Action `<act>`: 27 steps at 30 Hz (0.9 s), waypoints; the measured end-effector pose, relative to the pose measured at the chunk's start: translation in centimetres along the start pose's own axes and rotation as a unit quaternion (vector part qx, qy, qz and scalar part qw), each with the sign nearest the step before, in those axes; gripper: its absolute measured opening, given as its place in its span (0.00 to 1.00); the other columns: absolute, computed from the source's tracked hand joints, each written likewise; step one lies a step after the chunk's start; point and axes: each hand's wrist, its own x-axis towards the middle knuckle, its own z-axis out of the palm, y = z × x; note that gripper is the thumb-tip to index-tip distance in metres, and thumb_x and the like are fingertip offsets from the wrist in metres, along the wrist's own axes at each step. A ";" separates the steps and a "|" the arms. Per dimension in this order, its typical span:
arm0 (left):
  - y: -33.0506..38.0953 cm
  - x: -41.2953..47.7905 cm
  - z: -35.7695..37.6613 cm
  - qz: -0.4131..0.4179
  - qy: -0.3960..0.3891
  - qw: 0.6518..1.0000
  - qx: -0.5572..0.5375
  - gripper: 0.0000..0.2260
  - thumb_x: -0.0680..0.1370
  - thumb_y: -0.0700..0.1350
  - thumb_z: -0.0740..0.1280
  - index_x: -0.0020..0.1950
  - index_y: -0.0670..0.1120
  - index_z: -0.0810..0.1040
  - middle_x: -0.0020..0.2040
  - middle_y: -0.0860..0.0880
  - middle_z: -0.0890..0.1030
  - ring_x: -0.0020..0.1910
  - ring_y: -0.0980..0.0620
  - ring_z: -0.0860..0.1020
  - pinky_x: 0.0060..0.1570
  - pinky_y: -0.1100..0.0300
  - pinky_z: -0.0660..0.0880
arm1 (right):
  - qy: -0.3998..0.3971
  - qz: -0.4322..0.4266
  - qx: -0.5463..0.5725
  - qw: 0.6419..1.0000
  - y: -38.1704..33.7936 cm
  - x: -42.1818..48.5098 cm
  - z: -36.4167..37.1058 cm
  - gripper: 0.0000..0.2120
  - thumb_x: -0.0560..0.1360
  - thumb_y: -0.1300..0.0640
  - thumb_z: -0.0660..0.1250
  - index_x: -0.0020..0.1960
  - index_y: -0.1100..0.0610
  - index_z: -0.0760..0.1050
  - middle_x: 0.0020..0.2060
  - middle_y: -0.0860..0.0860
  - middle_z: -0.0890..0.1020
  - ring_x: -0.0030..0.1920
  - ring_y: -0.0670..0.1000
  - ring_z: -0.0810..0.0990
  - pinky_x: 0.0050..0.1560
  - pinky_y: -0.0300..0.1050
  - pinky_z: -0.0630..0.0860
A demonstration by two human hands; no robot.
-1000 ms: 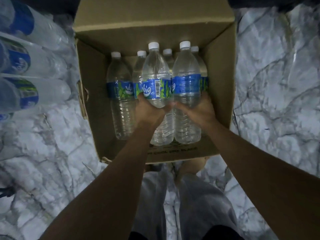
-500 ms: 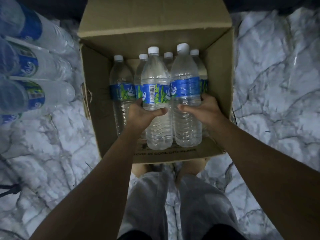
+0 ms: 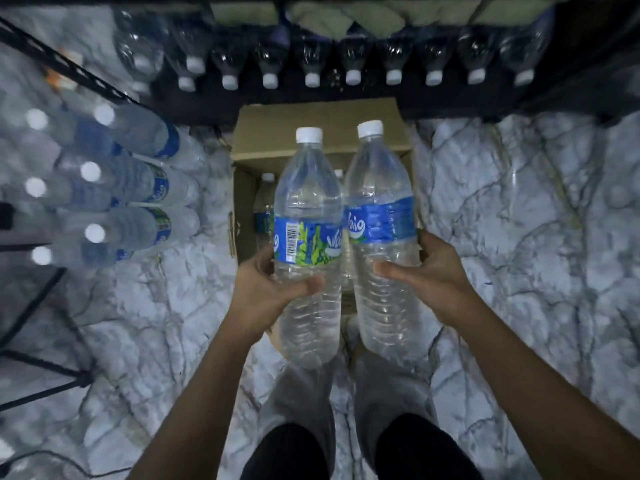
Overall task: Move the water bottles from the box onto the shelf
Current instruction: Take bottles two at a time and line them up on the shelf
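I hold two clear water bottles with blue labels and white caps upright above the open cardboard box (image 3: 322,133). My left hand (image 3: 266,289) is shut on the left bottle (image 3: 306,216) just below its label. My right hand (image 3: 429,271) grips the right bottle (image 3: 379,188) at the same height. Down in the box, parts of other bottles (image 3: 265,209) show behind the held ones. A dark shelf (image 3: 450,102) runs across the top, with a row of bottles (image 3: 311,64) standing on it.
Several bottles (image 3: 131,188) stand on the marble-patterned floor (image 3: 519,237) at the left. Black cables (image 3: 38,368) cross the floor at the lower left. My legs in grey trousers are below the box.
Both hands have lifted their bottles up out of the box and toward me. The view has tipped up, so the shelf with its row of bottles now shows at the top.
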 end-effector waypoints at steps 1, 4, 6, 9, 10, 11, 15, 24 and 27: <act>1.8 -1.6 -0.4 0.011 -0.001 1.000 -0.009 0.28 0.57 0.43 0.85 0.55 0.44 0.83 0.50 0.48 0.87 0.50 0.48 0.86 0.50 0.54 0.82 | 0.005 -0.009 0.006 1.000 -1.8 -1.9 -0.3 0.24 0.61 0.63 0.81 0.56 0.56 0.80 0.46 0.50 0.86 0.46 0.47 0.86 0.46 0.42 0.80; 7.5 -6.6 -1.6 0.056 0.002 0.998 -0.034 0.25 0.58 0.41 0.84 0.53 0.44 0.83 0.49 0.48 0.87 0.48 0.50 0.86 0.48 0.57 0.81 | 0.015 -0.043 0.012 0.999 -7.7 -7.5 -1.1 0.25 0.59 0.60 0.82 0.54 0.53 0.80 0.45 0.49 0.87 0.47 0.49 0.85 0.47 0.44 0.81; 11.6 -9.7 -2.3 0.091 -0.002 0.995 -0.051 0.24 0.58 0.43 0.84 0.51 0.45 0.84 0.47 0.49 0.88 0.47 0.52 0.86 0.46 0.59 0.81 | 0.024 -0.070 0.027 0.997 -11.5 -11.2 -1.2 0.26 0.58 0.58 0.83 0.54 0.53 0.80 0.45 0.50 0.87 0.48 0.50 0.85 0.49 0.47 0.81; 17.5 -14.0 -3.4 0.141 0.002 0.988 -0.069 0.22 0.58 0.43 0.82 0.50 0.46 0.84 0.47 0.49 0.88 0.46 0.53 0.86 0.44 0.60 0.81 | 0.041 -0.114 0.033 0.992 -17.2 -16.5 -1.2 0.29 0.54 0.51 0.83 0.53 0.53 0.80 0.46 0.52 0.86 0.48 0.54 0.85 0.51 0.52 0.81; 19.4 -15.3 -3.8 0.161 0.006 0.984 -0.073 0.23 0.57 0.45 0.82 0.51 0.46 0.84 0.47 0.49 0.88 0.47 0.52 0.86 0.46 0.59 0.81 | 0.048 -0.130 0.038 0.990 -19.0 -18.1 -1.3 0.29 0.54 0.51 0.82 0.53 0.54 0.80 0.46 0.52 0.86 0.48 0.54 0.85 0.51 0.52 0.81; 21.3 -16.7 -4.2 0.179 0.011 0.981 -0.078 0.24 0.57 0.46 0.82 0.52 0.46 0.84 0.48 0.48 0.88 0.48 0.50 0.86 0.49 0.55 0.81 | 0.056 -0.148 0.037 0.987 -20.9 -19.8 -1.4 0.29 0.54 0.53 0.82 0.53 0.54 0.80 0.46 0.52 0.86 0.47 0.53 0.86 0.51 0.51 0.81; 28.6 -22.3 -6.2 0.253 0.021 0.963 -0.086 0.27 0.55 0.49 0.83 0.52 0.46 0.84 0.49 0.48 0.87 0.51 0.49 0.85 0.56 0.50 0.79 | 0.063 -0.228 0.019 0.972 -28.4 -26.4 -2.0 0.26 0.58 0.64 0.83 0.54 0.55 0.79 0.44 0.47 0.87 0.44 0.46 0.85 0.44 0.37 0.80; 41.7 -30.5 -8.9 0.403 -0.014 0.910 -0.098 0.26 0.56 0.44 0.82 0.53 0.45 0.84 0.49 0.45 0.87 0.48 0.49 0.86 0.48 0.59 0.81 | 0.109 -0.384 0.004 0.917 -41.1 -35.7 -3.4 0.27 0.59 0.65 0.83 0.55 0.55 0.79 0.47 0.49 0.86 0.48 0.49 0.85 0.51 0.48 0.82; 45.9 -32.3 -9.3 0.437 -0.014 0.896 -0.077 0.24 0.55 0.47 0.82 0.51 0.50 0.85 0.48 0.47 0.88 0.48 0.49 0.86 0.48 0.59 0.81 | 0.119 -0.418 0.013 0.901 -44.5 -36.9 -4.0 0.28 0.58 0.63 0.83 0.56 0.54 0.79 0.47 0.48 0.86 0.47 0.47 0.85 0.50 0.45 0.82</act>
